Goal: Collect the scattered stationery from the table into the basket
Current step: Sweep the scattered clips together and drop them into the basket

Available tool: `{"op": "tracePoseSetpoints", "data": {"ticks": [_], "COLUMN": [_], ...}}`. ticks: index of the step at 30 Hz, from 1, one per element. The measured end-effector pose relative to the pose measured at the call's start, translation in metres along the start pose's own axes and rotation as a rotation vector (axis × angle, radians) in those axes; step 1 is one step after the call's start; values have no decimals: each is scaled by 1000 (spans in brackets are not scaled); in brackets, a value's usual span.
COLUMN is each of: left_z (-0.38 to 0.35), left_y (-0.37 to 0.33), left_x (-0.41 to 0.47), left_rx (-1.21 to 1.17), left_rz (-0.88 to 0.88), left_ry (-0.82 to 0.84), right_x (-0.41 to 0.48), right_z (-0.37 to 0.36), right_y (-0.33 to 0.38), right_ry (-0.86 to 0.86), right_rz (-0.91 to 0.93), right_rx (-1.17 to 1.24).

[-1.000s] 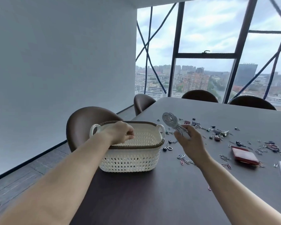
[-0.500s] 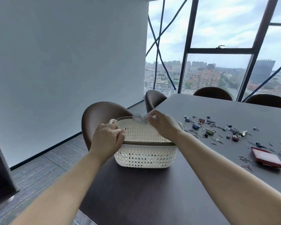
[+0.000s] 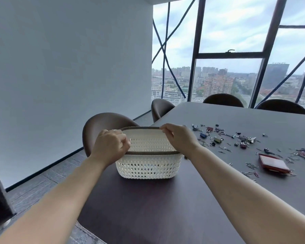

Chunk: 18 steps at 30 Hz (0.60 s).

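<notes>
gripping the basket (image 3: pixel 149 166) rim, left hand (image 3: pixel 111 147) and right hand (image 3: pixel 179 138) (fingers curled).

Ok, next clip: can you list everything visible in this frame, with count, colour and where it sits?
basket: one, white lattice with a brown rim, near the table's left edge
small clips: many, too small to count, mostly silver with some coloured, scattered on the table right of the basket
flat case: one, red, among the clips at far right
table: one, dark, fills the lower right
chairs: four, brown, along the table's left and far sides
window: one glazed wall, dark frames, behind the table
left hand: one, grips the basket's left end
right hand: one, holds the basket's right end, fingers on the rim
</notes>
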<state>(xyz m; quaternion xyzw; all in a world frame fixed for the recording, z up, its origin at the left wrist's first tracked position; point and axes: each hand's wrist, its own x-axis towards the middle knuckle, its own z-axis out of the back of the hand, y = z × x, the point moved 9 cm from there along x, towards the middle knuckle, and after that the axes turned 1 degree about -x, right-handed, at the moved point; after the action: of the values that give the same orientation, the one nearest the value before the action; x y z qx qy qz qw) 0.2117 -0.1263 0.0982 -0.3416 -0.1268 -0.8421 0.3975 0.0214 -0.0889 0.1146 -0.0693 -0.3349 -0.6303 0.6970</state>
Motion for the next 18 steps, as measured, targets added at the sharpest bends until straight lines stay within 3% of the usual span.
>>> {"op": "tracePoseSetpoints", "data": {"ticks": [4, 11, 13, 16, 18], "left_z": [7, -37, -79, -170, -207], "left_y": [-47, -215, -252, -268, -262], "left_x": [16, 11, 4, -12, -18], "left_rx": [-6, -93, -169, -150, -123], "left_rz": [-78, -421, -433, -262, -115], "left_ry": [-9, -65, 88, 599, 807], "right_x": [-29, -151, -192, -242, -262], "right_z": [40, 103, 108, 97, 82], "right_y": [-25, -155, -192, -232, -246], "right_ry": [-152, -148, -77, 146, 334], "right_rz": [-14, -432, -553, -668, -728], "right_rx": [-42, -310, -349, -349, -364]}}
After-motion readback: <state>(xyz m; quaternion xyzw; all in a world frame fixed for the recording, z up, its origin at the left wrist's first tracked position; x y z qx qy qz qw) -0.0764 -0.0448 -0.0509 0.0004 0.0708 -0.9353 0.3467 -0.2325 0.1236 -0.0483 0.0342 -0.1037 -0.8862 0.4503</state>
